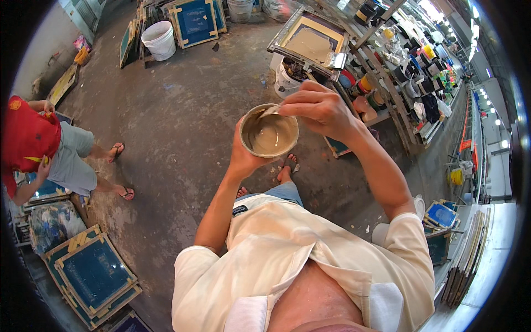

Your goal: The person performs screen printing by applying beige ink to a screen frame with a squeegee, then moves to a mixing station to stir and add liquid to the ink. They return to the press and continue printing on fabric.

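On my distant feed I saw beige paint (269, 143) in a cup (251, 123) with a paler, smeared rim; the flat stirrer (270, 110) wore the same beige. The near shirt (293, 238) was cream with a white collar (385, 307), the wearer's shorts (291, 191) faded blue. At left, a T-shirt (34, 138) was red with yellow marks above light grey shorts (76, 160). The near-left screen-printing frame (95, 270) showed me dark blue inside a tan border with yellowish patches. Far left, the bucket (159, 41) was white; the concrete floor (177, 105) was mottled grey-brown.

lamps (504, 144) glare at right beyond a dimmer floor (171, 110), fisheye edges curving into black.
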`<state>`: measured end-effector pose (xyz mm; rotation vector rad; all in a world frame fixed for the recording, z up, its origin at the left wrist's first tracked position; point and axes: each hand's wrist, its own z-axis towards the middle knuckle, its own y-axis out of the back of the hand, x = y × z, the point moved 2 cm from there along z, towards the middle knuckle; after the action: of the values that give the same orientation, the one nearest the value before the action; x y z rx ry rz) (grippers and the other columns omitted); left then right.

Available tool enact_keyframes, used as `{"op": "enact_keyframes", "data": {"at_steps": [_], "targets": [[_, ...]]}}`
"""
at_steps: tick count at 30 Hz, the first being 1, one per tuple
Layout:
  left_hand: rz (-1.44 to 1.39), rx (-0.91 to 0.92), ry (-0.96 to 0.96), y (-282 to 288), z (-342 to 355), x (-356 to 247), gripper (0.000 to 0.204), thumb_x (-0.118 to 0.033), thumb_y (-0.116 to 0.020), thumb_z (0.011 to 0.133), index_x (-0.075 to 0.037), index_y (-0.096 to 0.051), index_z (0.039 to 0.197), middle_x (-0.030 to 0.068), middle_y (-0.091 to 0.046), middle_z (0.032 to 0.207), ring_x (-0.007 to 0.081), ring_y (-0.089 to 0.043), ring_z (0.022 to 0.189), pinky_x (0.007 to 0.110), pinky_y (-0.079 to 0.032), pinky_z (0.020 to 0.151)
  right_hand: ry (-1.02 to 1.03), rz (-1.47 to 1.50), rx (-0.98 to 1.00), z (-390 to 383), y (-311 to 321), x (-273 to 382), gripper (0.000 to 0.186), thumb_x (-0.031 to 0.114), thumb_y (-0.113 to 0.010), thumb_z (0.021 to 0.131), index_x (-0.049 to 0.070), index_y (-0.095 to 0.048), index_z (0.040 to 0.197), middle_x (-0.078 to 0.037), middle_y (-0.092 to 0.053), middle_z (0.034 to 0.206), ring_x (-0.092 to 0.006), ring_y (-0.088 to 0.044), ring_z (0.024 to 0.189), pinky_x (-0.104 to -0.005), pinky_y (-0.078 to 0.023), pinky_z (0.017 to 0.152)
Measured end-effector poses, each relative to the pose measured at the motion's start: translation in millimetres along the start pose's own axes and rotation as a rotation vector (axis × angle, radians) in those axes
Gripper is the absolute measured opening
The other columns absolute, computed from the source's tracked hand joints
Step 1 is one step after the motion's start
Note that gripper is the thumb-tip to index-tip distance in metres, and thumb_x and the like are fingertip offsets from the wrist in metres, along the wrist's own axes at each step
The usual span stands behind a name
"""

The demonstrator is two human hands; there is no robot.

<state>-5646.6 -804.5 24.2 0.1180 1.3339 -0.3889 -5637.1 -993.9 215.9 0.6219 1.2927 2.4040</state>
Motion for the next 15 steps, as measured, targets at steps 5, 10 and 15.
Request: {"op": "enact_keyframes", "data": {"at_steps": [5, 10, 15], "targets": [[0.017, -0.122, 0.011, 4, -4, 2, 0.113, -0.008, -0.099, 0.056, -0.009, -0.034, 0.149, 0.0093, -0.051, 0.143, 0.0249, -0.052, 0.133, 0.040, -0.042, 0.114, -0.274, -0.103, 0.070, -23, 0, 32, 0.024, 0.000, -0.075, 0.075, 0.006, -0.074, 0.099, -0.007, -0.064, 0.081, -0.0266, -0.060, 0.079, -0.0397, -0.051, 0.071], [-0.021, -0.178, 0.054, -11, -8, 11, 0.110, -0.006, -0.097, 0.058, -0.009, -0.034, 0.148, 0.0091, -0.051, 0.142, 0.0238, -0.051, 0.133, 0.039, -0.043, 0.113, -0.475, 0.107, -0.157, -13, -24, 37, 0.012, 0.006, -0.075, 0.084, 0.004, -0.075, 0.096, -0.011, -0.066, 0.076, -0.0278, -0.063, 0.077, -0.0389, -0.052, 0.070], [-0.020, -0.124, 0.010, -12, -7, 10, 0.112, -0.006, -0.097, 0.057, -0.009, -0.034, 0.149, 0.0087, -0.051, 0.143, 0.0236, -0.051, 0.134, 0.040, -0.043, 0.113, -0.257, -0.049, -0.133, -13, -24, 17, 0.028, -0.003, -0.074, 0.074, 0.008, -0.077, 0.100, -0.010, -0.070, 0.085, -0.0262, -0.064, 0.081, -0.0385, -0.052, 0.071]]}}
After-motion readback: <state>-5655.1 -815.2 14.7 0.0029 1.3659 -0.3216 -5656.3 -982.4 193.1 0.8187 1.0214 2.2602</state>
